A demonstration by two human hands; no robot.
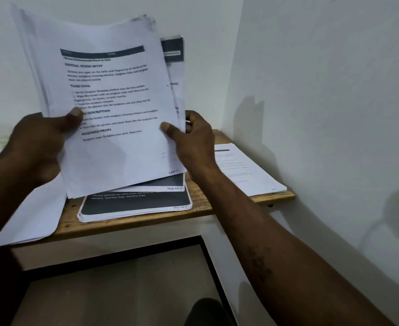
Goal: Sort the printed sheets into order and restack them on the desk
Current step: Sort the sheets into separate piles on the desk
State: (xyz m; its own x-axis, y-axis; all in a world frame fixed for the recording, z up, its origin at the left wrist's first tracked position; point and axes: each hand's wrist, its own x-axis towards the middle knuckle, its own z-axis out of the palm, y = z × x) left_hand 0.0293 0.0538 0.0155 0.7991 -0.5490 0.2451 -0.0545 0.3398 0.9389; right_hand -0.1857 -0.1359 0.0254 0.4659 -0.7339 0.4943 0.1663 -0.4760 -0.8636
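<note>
I hold a thick bundle of printed white sheets (113, 109) upright above the desk, its front page covered in black text. My left hand (41, 147) grips the bundle's lower left edge with the thumb on the front page. My right hand (193, 140) pinches the lower right edge of the front sheets, its thumb on the page and fingers behind. Behind them, a sheet with a dark header (173, 50) sticks out to the right. Under the bundle a stack with a dark-printed top page (135, 203) lies on the wooden desk (203, 201).
Another stack of white sheets (245, 170) lies at the desk's right end against the wall. Loose white sheets (29, 220) overhang the desk's front edge on the left. White walls close in behind and to the right. Below the desk is a dark-framed floor area.
</note>
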